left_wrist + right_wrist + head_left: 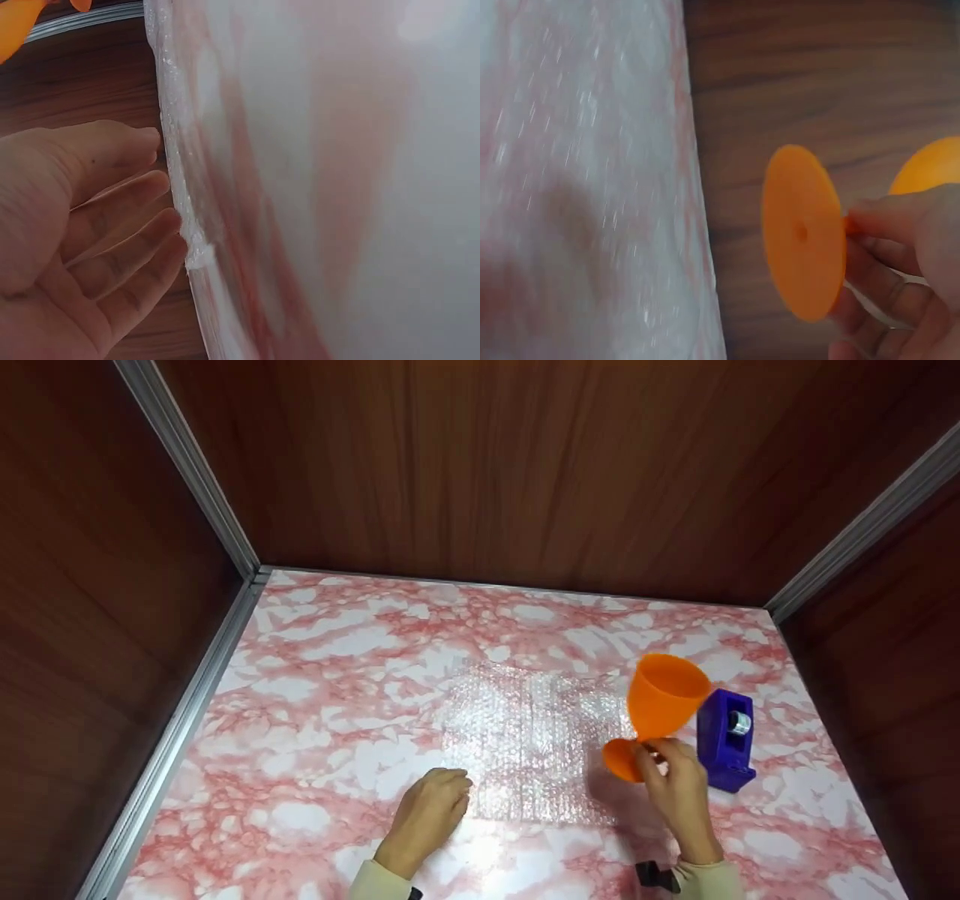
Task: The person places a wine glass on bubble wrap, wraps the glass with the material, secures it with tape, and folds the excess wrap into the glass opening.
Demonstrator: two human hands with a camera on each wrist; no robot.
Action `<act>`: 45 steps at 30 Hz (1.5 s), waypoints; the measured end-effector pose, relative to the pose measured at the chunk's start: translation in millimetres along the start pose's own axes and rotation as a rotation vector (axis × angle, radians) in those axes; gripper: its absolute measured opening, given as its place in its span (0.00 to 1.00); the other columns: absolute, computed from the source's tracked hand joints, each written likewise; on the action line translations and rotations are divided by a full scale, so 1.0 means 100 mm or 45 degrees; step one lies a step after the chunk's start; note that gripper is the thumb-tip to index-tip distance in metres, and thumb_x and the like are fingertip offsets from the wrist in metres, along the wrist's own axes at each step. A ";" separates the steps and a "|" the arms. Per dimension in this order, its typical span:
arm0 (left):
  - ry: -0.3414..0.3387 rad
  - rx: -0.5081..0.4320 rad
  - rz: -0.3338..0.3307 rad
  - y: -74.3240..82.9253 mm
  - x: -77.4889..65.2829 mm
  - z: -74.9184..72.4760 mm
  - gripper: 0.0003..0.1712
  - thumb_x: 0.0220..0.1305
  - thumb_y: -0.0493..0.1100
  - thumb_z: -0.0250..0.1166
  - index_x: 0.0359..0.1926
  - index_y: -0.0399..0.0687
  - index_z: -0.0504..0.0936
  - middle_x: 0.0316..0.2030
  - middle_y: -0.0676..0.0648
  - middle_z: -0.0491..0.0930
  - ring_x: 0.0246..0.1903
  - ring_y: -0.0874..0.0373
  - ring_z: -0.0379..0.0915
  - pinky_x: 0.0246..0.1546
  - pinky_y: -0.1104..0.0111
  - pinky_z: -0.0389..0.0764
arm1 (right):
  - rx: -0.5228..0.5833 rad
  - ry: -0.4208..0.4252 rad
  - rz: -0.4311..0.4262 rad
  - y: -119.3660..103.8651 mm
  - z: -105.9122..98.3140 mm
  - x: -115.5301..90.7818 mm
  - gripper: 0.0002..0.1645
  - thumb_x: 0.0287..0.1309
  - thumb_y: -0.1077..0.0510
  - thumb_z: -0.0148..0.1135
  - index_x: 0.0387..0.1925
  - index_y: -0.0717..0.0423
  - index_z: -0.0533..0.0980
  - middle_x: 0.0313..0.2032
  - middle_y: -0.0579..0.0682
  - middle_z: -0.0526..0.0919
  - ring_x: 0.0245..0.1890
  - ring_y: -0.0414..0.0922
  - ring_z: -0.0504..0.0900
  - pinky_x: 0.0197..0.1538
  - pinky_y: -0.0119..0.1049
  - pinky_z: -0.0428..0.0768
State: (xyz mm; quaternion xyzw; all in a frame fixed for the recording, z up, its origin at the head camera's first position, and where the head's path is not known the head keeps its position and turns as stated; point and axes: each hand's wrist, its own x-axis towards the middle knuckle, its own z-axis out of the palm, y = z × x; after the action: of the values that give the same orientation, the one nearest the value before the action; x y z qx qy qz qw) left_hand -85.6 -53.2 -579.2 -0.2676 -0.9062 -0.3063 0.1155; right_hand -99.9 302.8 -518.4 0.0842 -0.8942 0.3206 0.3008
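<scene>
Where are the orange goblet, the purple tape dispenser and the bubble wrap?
Orange goblet (pixel 660 712), head view: outer wall of the cup.
Purple tape dispenser (pixel 716 741), head view: side of its body.
Bubble wrap (pixel 534 750), head view: middle of the sheet.

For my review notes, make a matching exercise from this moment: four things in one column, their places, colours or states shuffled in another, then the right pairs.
Things:
1. orange goblet
2. tape dispenser
3. bubble wrap
4. left hand

Places, colours, states:
A. spread flat on the marbled tabletop
B. fingers loosely bent, holding nothing
C. held by the stem in the right hand
D. purple

Pairs: 1-C, 2-D, 3-A, 4-B
</scene>
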 end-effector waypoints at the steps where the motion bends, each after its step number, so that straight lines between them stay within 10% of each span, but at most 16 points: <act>1: 0.016 0.000 -0.006 0.00 0.00 -0.01 0.07 0.61 0.32 0.70 0.41 0.38 0.86 0.46 0.42 0.84 0.47 0.48 0.81 0.49 0.61 0.82 | 0.018 -0.026 -0.010 -0.03 0.03 0.01 0.04 0.53 0.70 0.69 0.31 0.62 0.83 0.28 0.52 0.83 0.28 0.51 0.79 0.35 0.34 0.74; 7: 0.020 0.022 -0.090 -0.04 -0.01 -0.11 0.09 0.62 0.37 0.70 0.43 0.38 0.86 0.47 0.41 0.83 0.49 0.47 0.80 0.51 0.61 0.81 | 0.205 -0.215 0.054 -0.27 0.20 0.07 0.04 0.60 0.68 0.68 0.32 0.58 0.82 0.26 0.45 0.81 0.27 0.40 0.77 0.29 0.34 0.76; 16: 0.046 0.095 -0.268 -0.10 -0.04 -0.19 0.10 0.63 0.40 0.70 0.43 0.39 0.87 0.47 0.42 0.83 0.47 0.47 0.80 0.49 0.60 0.82 | 0.519 -0.619 0.513 -0.67 0.55 0.09 0.05 0.65 0.67 0.62 0.33 0.63 0.82 0.27 0.54 0.82 0.25 0.43 0.76 0.29 0.30 0.74; 24: 0.113 0.135 -0.403 -0.11 -0.05 -0.16 0.11 0.66 0.43 0.68 0.42 0.40 0.87 0.47 0.43 0.83 0.47 0.47 0.80 0.47 0.57 0.82 | 0.673 -0.833 0.443 -0.95 0.97 0.01 0.11 0.67 0.57 0.63 0.34 0.62 0.82 0.28 0.50 0.83 0.25 0.41 0.76 0.28 0.30 0.75; 45: 0.119 0.072 -0.511 -0.16 0.01 -0.15 0.17 0.73 0.46 0.60 0.48 0.36 0.85 0.49 0.39 0.82 0.49 0.43 0.78 0.50 0.52 0.80 | 0.633 -0.975 0.451 -1.04 1.61 -0.17 0.14 0.67 0.55 0.62 0.28 0.58 0.83 0.26 0.46 0.83 0.26 0.40 0.76 0.34 0.35 0.75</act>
State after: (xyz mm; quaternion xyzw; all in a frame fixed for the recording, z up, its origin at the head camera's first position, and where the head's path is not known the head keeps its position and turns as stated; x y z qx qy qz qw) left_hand -94.7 -72.7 -574.6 -0.0636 -0.9433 -0.3095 0.1015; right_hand -128.2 120.6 -572.8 0.1118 -0.8376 0.5165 -0.1381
